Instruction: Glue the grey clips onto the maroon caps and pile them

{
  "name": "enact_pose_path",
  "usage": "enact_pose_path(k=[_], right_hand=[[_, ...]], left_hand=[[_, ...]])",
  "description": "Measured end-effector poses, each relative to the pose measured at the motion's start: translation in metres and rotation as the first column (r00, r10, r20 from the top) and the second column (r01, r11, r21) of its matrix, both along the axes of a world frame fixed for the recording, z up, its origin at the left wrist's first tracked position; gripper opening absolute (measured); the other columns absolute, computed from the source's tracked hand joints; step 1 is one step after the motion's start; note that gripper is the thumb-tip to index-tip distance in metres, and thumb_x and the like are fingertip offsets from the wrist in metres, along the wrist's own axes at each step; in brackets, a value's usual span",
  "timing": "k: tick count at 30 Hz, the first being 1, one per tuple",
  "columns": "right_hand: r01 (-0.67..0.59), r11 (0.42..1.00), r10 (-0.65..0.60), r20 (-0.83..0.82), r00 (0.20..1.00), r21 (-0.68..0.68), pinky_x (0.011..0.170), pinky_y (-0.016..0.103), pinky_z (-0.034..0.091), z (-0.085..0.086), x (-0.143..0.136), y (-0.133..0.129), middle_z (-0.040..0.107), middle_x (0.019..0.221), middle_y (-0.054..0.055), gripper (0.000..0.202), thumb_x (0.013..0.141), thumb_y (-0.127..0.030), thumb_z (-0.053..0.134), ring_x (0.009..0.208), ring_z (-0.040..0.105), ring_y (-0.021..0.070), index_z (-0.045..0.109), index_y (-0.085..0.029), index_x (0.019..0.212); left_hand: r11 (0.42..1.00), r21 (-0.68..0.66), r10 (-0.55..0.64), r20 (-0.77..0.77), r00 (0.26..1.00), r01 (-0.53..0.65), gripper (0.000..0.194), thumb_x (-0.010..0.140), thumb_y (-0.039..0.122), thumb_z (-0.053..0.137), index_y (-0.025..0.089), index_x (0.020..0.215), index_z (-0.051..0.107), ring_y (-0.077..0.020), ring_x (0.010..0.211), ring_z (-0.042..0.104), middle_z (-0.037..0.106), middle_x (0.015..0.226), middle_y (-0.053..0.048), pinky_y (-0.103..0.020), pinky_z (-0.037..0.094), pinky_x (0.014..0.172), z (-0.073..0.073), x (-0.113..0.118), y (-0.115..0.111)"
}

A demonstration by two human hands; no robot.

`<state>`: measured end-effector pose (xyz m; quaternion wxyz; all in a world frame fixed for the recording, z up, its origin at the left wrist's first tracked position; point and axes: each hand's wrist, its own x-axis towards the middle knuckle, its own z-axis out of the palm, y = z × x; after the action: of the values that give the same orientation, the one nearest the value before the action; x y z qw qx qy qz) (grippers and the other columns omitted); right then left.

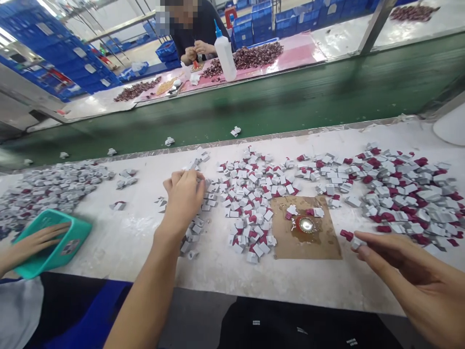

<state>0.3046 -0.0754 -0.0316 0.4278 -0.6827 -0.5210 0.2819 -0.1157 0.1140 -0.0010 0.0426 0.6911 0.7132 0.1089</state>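
My right hand (410,276) pinches a small plastic piece, light grey with a dark red end (348,235), between thumb and forefinger. To its left lies a brown cardboard square (305,247) with a wet patch, a small round shiny dish (306,224) and a few loose pieces. My left hand (185,194) is closed, fingers curled down, among plain grey pieces (196,228); what its fingertips hold is hidden. A pile of grey and dark red pieces (250,194) spreads between my left hand and the cardboard. Another such pile (407,189) lies beyond my right hand.
At left, another person's hand (39,242) reaches into a teal basket (76,237) beside a heap of grey pieces (47,189). A green conveyor belt (290,97) crosses behind, carrying several pieces. Opposite, a person (199,29) works near a white squeeze bottle (225,58).
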Motion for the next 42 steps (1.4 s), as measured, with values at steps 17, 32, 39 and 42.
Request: enact_pose_path(k=[17, 32, 39, 42], right_hand=[[0.052, 0.999, -0.052, -0.051, 0.997, -0.015, 0.072, 0.036, 0.076, 0.008, -0.020, 0.012, 0.093, 0.104, -0.001, 0.021, 0.096, -0.055, 0.093, 0.087, 0.091, 0.0297, 0.093, -0.043, 0.113], [-0.232, 0.969, 0.238, -0.059, 0.970, 0.083, 0.079, 0.034, 0.069, 0.020, -0.046, 0.035, 0.090, 0.114, 0.003, 0.023, 0.114, -0.022, 0.077, 0.102, 0.085, 0.0231, 0.092, -0.034, 0.127], [-0.239, 0.963, 0.245, -0.039, 0.969, 0.121, 0.082, 0.028, 0.068, 0.025, -0.049, 0.037, 0.090, 0.109, -0.001, 0.029, 0.111, -0.014, 0.077, 0.098, 0.086, 0.0178, 0.093, -0.034, 0.124], [-0.202, 0.973, 0.214, -0.115, 0.970, 0.110, 0.084, 0.026, 0.068, 0.026, -0.048, 0.035, 0.091, 0.112, -0.002, 0.029, 0.110, -0.017, 0.080, 0.101, 0.085, 0.0167, 0.094, -0.038, 0.124]], left_hand=[[0.999, -0.006, -0.049, 0.293, 0.955, 0.053, 0.024, 0.104, 0.045, 0.064, 0.028, 0.118, 0.072, -0.0377, 0.124, 0.076, 0.085, 0.127, -0.014, -0.057, 0.058, 0.115, 0.011, 0.002, -0.012], [0.859, -0.446, 0.393, 0.889, 0.234, 0.251, 0.032, 0.095, 0.052, 0.101, 0.029, 0.111, 0.087, -0.0145, 0.078, 0.072, 0.075, 0.085, -0.001, -0.022, 0.064, 0.073, 0.017, 0.080, -0.105], [0.954, -0.144, -0.025, 0.836, 0.547, 0.265, 0.009, 0.109, 0.038, 0.086, 0.035, 0.117, 0.089, -0.0174, 0.092, 0.072, 0.077, 0.111, -0.002, -0.027, 0.062, 0.081, 0.021, 0.097, -0.115], [0.934, -0.186, -0.016, 0.829, 0.558, 0.304, 0.013, 0.111, 0.038, 0.082, 0.035, 0.122, 0.089, -0.0169, 0.087, 0.072, 0.079, 0.104, -0.002, -0.027, 0.060, 0.076, 0.023, 0.108, -0.112]])
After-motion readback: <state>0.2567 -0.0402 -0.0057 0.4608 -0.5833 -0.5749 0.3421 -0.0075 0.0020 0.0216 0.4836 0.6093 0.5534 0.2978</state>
